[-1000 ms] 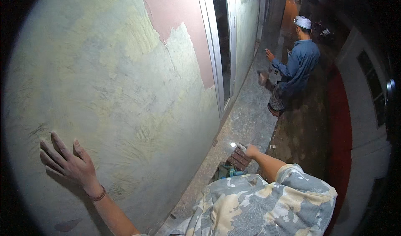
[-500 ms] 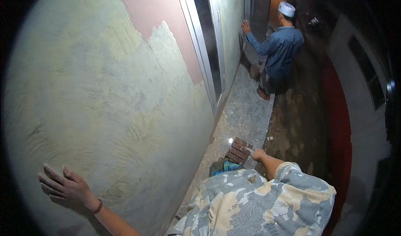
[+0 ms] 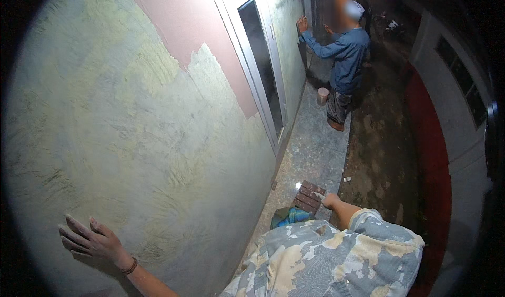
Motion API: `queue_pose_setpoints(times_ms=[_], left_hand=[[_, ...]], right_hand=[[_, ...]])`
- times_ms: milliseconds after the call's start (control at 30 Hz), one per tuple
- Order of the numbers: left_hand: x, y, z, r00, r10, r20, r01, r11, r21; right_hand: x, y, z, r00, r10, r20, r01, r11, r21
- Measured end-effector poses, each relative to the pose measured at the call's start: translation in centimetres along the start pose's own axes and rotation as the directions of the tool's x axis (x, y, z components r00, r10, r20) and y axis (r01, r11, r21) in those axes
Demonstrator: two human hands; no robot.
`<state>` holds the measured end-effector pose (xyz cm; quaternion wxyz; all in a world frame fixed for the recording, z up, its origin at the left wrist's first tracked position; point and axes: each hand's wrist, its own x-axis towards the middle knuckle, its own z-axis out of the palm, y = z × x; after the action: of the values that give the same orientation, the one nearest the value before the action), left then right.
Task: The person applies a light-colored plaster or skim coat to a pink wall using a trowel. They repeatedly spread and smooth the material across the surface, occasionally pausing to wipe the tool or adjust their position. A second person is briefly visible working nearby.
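My left hand lies flat against the rough greenish wall at the lower left, fingers spread and dusted pale. A beaded bracelet circles its wrist. Beyond my patterned grey-and-cream clothing, my right hand appears small and closed. Something thin and pale shows at its fingers; its kind cannot be made out. Just past it is a reddish-brown slatted block, and beside that a blue-green cloth.
A narrow paved ledge runs along the wall, past a white-framed window. Farther ahead, a co-worker in a blue shirt stands with one hand at the wall, near a small bucket. Bare ground and a red-based wall lie right.
The view has shifted slightly. The co-worker has turned toward the wall, so a second hand shows, and the bucket is plainer in view. My left hand stays flat on the wall.
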<state>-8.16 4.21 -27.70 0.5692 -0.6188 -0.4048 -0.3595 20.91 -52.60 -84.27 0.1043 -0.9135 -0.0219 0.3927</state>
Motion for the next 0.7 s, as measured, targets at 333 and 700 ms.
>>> queue_pose_setpoints(times_ms=[333,700], left_hand=[[-0.1,0.5,0.4,0.991,-0.004,-0.131,-0.014,0.990,-0.139],[-1.1,-0.3,-1.8,0.995,-0.025,0.095,0.045,0.974,-0.220]], right_hand=[[2.4,0.5,1.8,0.993,-0.094,-0.067,0.092,0.995,-0.033],[-0.3,-17.7,-9.0,0.764,-0.431,-0.480,0.563,0.809,0.170]])
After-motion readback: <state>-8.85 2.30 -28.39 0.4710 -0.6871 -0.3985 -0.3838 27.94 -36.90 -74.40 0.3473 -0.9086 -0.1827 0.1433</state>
